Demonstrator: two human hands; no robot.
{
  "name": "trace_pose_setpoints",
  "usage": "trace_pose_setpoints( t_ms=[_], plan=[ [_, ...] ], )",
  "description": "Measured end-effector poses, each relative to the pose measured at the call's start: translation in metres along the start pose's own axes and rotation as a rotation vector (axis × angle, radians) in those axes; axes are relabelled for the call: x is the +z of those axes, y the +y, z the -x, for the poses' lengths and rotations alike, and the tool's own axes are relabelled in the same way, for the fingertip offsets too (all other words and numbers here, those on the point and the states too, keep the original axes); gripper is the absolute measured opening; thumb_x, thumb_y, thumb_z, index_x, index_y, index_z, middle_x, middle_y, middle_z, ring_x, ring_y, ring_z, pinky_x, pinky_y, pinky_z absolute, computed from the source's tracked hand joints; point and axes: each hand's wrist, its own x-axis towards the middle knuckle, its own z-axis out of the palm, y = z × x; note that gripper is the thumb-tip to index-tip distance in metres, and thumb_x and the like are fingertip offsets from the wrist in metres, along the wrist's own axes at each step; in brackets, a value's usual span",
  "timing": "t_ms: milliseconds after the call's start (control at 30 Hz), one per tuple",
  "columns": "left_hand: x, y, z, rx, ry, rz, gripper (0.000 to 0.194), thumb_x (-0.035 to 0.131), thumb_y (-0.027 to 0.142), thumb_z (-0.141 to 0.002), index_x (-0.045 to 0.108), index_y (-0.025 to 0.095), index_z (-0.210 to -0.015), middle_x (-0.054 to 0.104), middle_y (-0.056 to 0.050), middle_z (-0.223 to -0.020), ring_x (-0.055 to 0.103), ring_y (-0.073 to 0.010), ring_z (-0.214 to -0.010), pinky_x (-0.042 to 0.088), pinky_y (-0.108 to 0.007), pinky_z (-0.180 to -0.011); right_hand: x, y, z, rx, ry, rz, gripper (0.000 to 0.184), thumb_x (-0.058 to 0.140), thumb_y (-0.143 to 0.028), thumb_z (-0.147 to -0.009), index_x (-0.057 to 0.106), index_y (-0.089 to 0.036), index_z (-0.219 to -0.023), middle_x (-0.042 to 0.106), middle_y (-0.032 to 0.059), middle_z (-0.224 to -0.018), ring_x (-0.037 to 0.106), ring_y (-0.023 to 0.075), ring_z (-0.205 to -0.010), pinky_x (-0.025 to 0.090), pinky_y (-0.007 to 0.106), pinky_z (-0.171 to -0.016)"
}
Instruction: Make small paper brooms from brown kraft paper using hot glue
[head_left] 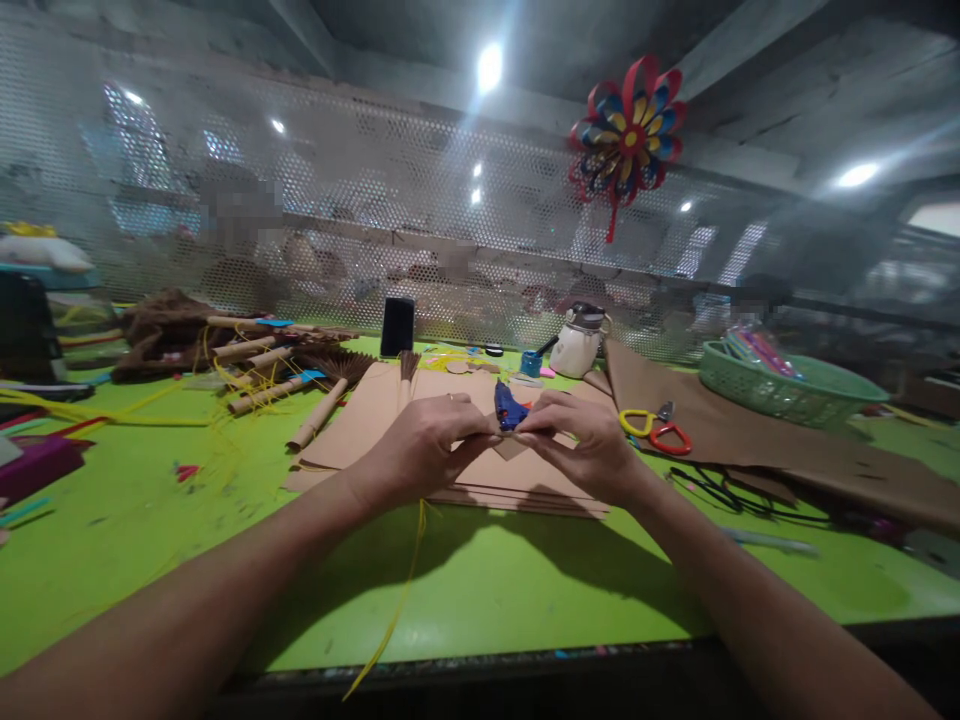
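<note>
My left hand (424, 440) and my right hand (581, 435) meet above a stack of brown cardboard sheets (390, 400) on a green table (487, 585). Both hands are closed in a pinch on a small brown piece (510, 440) held between them. A blue glue gun (508, 408) stands just behind my fingertips. A long yellow strip (401, 600) hangs down from under my left hand toward the table's front edge.
Scissors with yellow and red handles (656, 428) lie to the right on brown paper (750, 430). A green basket (787, 385), a white kettle (581, 345), a black phone (397, 326) and brown rolled bundles (255, 350) stand further back. A paper pinwheel (628, 135) hangs on the mesh screen.
</note>
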Motion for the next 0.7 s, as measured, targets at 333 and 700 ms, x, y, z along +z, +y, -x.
trace_pose_setpoints(
  t_ms=[333,700],
  plan=[
    [-0.007,0.011,-0.006,0.156,0.065,-0.114,0.019,0.045,0.019,-0.088,0.063,0.013,-0.091,0.059,-0.005,-0.069,0.051,-0.0136,-0.065,0.043,-0.027,-0.060,-0.013,-0.010,-0.002,-0.060,0.027,0.064,0.016,0.057,-0.017,-0.082,0.065,-0.019,-0.095,0.060,0.0046,-0.078,0.056,0.0141,-0.072,0.049,0.030,-0.064],
    [-0.011,0.012,-0.007,0.201,0.110,-0.130,0.014,0.051,0.018,-0.084,0.060,0.013,-0.094,0.063,-0.008,-0.077,0.054,-0.0151,-0.071,0.045,-0.029,-0.066,-0.016,-0.012,-0.001,-0.084,0.044,0.049,0.017,0.058,-0.016,-0.081,0.064,-0.019,-0.097,0.060,0.0048,-0.080,0.056,0.0139,-0.073,0.049,0.030,-0.063]
  ],
)
